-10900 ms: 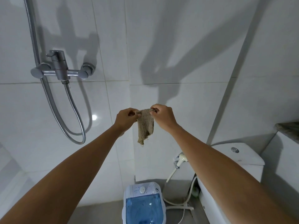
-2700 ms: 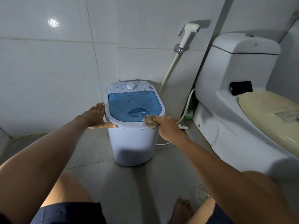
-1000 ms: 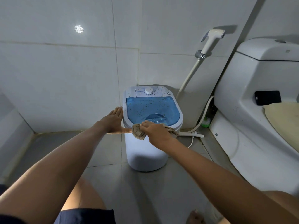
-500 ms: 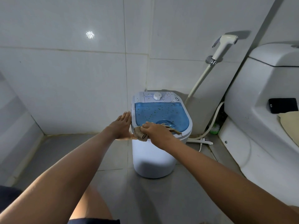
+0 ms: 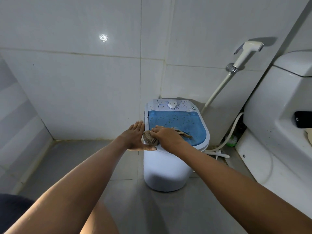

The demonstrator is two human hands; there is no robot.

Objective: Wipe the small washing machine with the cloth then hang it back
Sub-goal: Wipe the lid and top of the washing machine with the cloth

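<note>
Left hand (image 5: 135, 137) lying flat, fingers straight, bracing washing machine (image 5: 166, 171) at its 9 o'clock side. Right hand (image 5: 166, 136) gripping cloth (image 5: 149, 138), fingers curled round it, pressing it onto blue lid (image 5: 184, 123), near-left corner. Bidet sprayer (image 5: 247, 51) hanging at machine's 2 o'clock.

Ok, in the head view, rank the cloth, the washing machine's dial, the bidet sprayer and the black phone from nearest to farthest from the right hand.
1. Cloth: held under the right hand, on the near left of the blue lid.
2. Dial: on the control panel, behind the lid.
3. Bidet sprayer: up on the wall, to the right.
4. Black phone: on the toilet, at the right edge.
</note>
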